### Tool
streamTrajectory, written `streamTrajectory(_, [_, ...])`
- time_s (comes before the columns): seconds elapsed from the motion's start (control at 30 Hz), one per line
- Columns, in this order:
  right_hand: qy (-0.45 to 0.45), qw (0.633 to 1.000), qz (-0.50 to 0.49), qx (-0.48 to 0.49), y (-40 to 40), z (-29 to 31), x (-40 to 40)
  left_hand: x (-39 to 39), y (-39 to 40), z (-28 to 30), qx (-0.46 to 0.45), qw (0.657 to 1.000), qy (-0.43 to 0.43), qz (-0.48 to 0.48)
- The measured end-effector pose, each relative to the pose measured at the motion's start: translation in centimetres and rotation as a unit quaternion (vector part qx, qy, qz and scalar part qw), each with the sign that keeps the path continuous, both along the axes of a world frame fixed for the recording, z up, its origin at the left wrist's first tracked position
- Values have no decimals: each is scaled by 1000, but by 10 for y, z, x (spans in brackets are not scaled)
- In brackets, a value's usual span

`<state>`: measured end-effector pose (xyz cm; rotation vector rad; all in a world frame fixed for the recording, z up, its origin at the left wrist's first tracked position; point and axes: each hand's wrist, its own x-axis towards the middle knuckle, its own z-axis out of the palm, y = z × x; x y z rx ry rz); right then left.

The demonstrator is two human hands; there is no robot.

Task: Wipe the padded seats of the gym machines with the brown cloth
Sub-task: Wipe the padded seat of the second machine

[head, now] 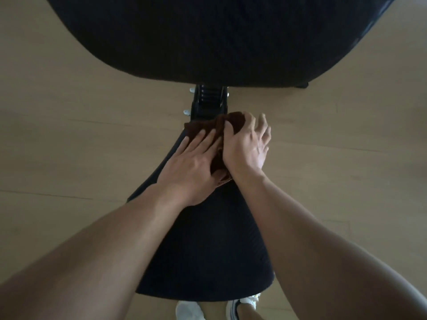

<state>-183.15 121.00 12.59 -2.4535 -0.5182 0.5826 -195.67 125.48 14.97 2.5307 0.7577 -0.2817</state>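
Observation:
A black padded seat [208,245] narrows away from me toward the machine's hinge. The brown cloth [233,122] lies bunched on the seat's narrow far end. My left hand [191,167] presses flat on the cloth, fingers stretched forward. My right hand [247,144] grips the cloth's far right part between thumb and fingers, its outer fingers spread. A larger black back pad [219,38] fills the top of the view.
A black metal hinge bracket [209,100] with silver bolts joins the two pads. Light wooden floor [69,135] spreads on both sides. My white shoes [189,311] show below the seat's near edge.

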Motion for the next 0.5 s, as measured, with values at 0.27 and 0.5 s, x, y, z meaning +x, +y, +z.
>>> streamTrajectory(0.27, [-39, 987, 131, -80, -3, 8, -36, -76, -22, 2, 18, 996, -55, 72])
streamTrajectory(0.5, [-119, 963, 232, -72, -33, 20, -117, -157, -36, 16, 20, 943, -253, 217])
